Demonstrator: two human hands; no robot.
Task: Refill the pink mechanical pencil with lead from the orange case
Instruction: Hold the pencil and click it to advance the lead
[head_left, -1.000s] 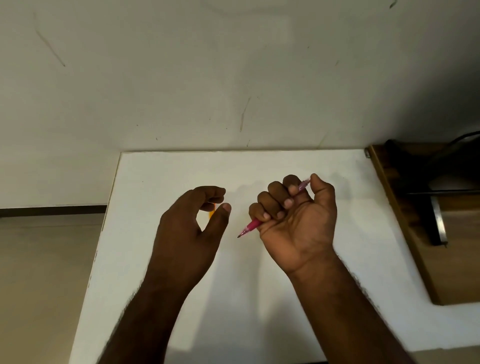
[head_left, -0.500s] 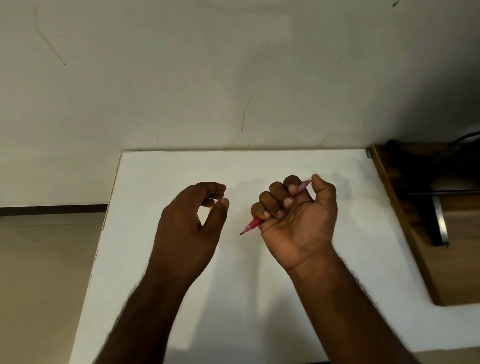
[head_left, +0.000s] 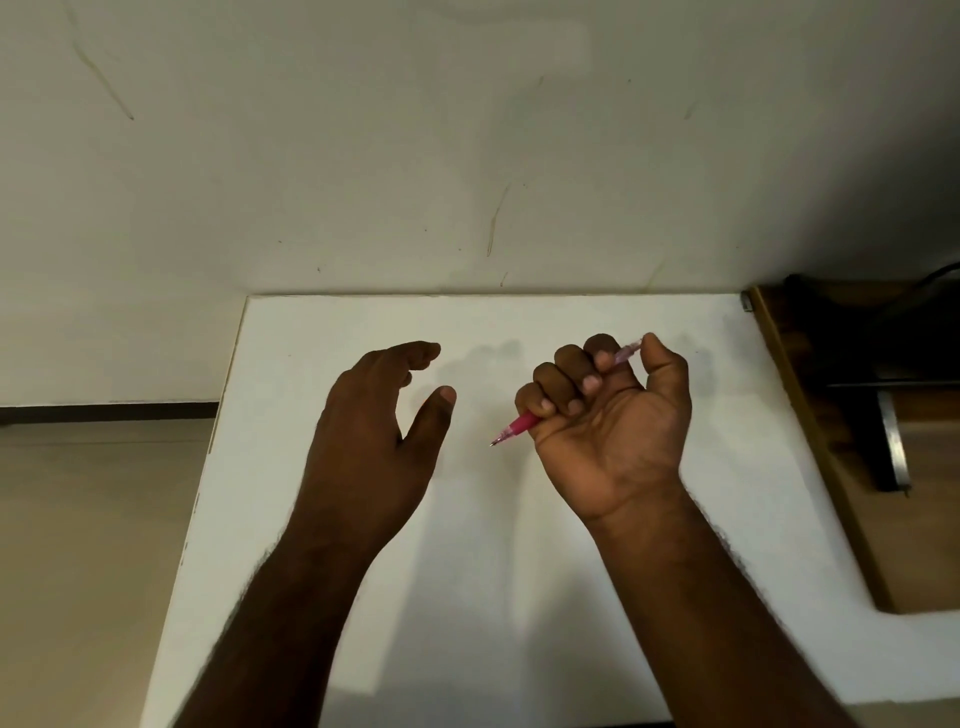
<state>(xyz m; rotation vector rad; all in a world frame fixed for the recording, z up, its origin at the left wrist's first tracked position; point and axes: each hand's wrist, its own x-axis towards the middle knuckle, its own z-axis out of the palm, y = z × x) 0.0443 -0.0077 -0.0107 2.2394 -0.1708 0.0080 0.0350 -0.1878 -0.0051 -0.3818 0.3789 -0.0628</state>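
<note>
Pink mechanical pencil (head_left: 524, 423), held in a closed right fist above a white surface.

Pencil: slanted, metal tip low and pointing left, clear upper end emerging beside the thumb; all fingers (head_left: 563, 382) of the right hand (head_left: 613, 431) curled round the barrel. Left hand (head_left: 374, 431): just beside it, apart from the pencil, thumb and forefinger spread, nothing visible between them. White surface (head_left: 467, 597): against a scuffed wall (head_left: 363, 156); wooden desk (head_left: 924, 545) adjoining at right.

left hand (head_left: 374, 415) left of pencil (head_left: 514, 428), both above table (head_left: 727, 415)
</note>
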